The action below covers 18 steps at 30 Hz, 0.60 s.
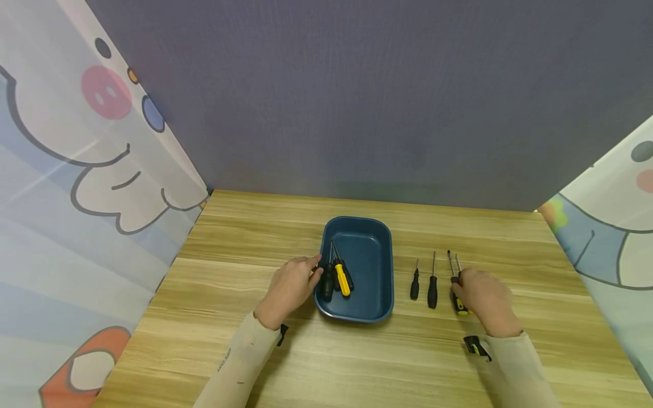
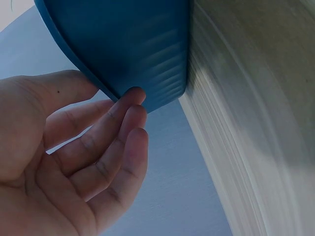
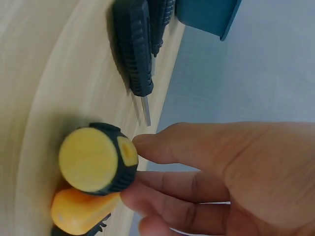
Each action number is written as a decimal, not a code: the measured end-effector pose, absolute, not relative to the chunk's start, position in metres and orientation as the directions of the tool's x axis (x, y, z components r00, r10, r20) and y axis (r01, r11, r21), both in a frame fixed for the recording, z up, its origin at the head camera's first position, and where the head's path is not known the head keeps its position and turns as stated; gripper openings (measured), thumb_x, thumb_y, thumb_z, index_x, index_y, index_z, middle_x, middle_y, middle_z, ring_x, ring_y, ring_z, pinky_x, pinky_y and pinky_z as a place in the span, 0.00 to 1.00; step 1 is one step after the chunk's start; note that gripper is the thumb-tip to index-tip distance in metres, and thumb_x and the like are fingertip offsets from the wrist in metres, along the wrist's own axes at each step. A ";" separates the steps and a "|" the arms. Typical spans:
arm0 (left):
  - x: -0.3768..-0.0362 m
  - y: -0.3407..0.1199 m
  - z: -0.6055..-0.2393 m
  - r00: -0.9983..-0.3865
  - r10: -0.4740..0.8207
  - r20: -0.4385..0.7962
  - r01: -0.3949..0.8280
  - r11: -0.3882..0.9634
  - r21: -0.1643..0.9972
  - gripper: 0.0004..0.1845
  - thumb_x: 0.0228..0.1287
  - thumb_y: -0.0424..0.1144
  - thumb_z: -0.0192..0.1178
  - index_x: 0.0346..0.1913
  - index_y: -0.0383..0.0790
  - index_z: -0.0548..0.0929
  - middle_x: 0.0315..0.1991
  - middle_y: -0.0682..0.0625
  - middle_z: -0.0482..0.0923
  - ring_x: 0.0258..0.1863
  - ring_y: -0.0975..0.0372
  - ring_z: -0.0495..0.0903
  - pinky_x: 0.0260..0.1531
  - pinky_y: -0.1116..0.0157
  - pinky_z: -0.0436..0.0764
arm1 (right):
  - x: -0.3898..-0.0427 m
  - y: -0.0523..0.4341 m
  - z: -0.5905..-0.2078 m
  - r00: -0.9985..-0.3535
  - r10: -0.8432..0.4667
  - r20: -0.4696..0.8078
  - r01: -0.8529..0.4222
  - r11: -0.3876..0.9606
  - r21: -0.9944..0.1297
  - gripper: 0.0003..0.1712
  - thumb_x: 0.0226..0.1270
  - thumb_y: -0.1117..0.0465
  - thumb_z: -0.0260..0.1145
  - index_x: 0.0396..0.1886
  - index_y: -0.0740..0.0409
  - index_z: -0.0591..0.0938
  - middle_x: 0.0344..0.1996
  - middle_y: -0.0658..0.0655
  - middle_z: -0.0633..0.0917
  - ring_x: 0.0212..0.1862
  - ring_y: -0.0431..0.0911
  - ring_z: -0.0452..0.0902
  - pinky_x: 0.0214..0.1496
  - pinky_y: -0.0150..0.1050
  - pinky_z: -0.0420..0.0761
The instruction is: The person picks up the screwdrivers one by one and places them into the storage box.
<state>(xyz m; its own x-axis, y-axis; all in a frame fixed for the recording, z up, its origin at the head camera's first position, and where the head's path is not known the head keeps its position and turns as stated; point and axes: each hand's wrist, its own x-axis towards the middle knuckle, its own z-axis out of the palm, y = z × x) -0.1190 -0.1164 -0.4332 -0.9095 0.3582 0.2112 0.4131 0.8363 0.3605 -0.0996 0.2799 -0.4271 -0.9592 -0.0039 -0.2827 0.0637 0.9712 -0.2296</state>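
The right hand (image 1: 483, 300) is lying on the wooden desk (image 1: 285, 362), its grip pinching the black-and-yellow handled screwdriver (image 3: 98, 158) between thumb and fingers. Just left of this grip, two small black screwdrivers (image 1: 423, 288) are lying side by side. Further left, the left hand (image 1: 291, 288) is touching the rim of the dark blue plastic tray (image 1: 380, 309), its grip relaxed and spread; black and yellow screwdrivers (image 1: 336, 277) are resting inside.

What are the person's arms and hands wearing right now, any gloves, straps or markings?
Both hands, left hand and right hand, are bare, no gloves. Long cream sleeves cover both forearms; the left one carries small dark lettering. A black device sits at each wrist, the right one with a yellow touch.
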 end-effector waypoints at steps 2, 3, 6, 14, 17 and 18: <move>-0.119 -0.116 -0.433 -0.910 0.358 0.209 0.412 0.838 0.358 0.17 0.71 0.39 0.64 0.58 0.36 0.84 0.43 0.43 0.86 0.34 0.57 0.84 0.26 0.62 0.80 | -0.100 0.280 -0.429 -0.959 0.000 -0.283 0.069 0.970 -0.233 0.23 0.73 0.58 0.62 0.16 0.55 0.70 0.12 0.52 0.69 0.16 0.45 0.64 0.16 0.38 0.65; -0.119 -0.116 -0.433 -0.910 0.359 0.207 0.412 0.838 0.357 0.17 0.71 0.39 0.64 0.58 0.36 0.84 0.42 0.43 0.86 0.33 0.57 0.84 0.26 0.63 0.80 | -0.101 0.279 -0.429 -0.960 0.007 -0.280 0.074 0.970 -0.230 0.24 0.73 0.57 0.63 0.15 0.54 0.69 0.12 0.52 0.68 0.15 0.44 0.63 0.16 0.37 0.64; -0.119 -0.116 -0.433 -0.910 0.360 0.206 0.413 0.839 0.354 0.18 0.71 0.39 0.64 0.59 0.36 0.84 0.43 0.44 0.86 0.33 0.58 0.84 0.25 0.64 0.79 | -0.102 0.278 -0.433 -0.964 0.033 -0.264 0.092 0.973 -0.213 0.24 0.71 0.55 0.64 0.15 0.54 0.68 0.12 0.50 0.65 0.15 0.43 0.59 0.15 0.35 0.60; -0.119 -0.116 -0.434 -0.911 0.361 0.200 0.410 0.840 0.354 0.18 0.71 0.39 0.64 0.59 0.36 0.84 0.43 0.43 0.86 0.33 0.58 0.84 0.24 0.65 0.79 | -0.106 0.274 -0.436 -0.956 0.096 -0.279 0.147 0.975 -0.165 0.27 0.69 0.52 0.66 0.14 0.53 0.66 0.12 0.49 0.62 0.16 0.41 0.55 0.16 0.34 0.58; -0.119 -0.116 -0.434 -0.912 0.358 0.198 0.407 0.842 0.355 0.18 0.71 0.39 0.64 0.59 0.36 0.84 0.43 0.43 0.86 0.33 0.58 0.84 0.24 0.65 0.79 | -0.107 0.273 -0.437 -0.957 0.098 -0.275 0.149 0.974 -0.170 0.28 0.68 0.52 0.66 0.12 0.52 0.65 0.11 0.48 0.61 0.15 0.41 0.54 0.15 0.34 0.58; -0.119 -0.116 -0.434 -0.913 0.357 0.198 0.407 0.842 0.355 0.18 0.71 0.39 0.64 0.59 0.36 0.84 0.43 0.43 0.86 0.33 0.57 0.84 0.24 0.64 0.79 | -0.107 0.273 -0.438 -0.958 0.097 -0.269 0.147 0.974 -0.174 0.28 0.68 0.52 0.66 0.11 0.51 0.64 0.11 0.48 0.61 0.15 0.41 0.54 0.15 0.34 0.58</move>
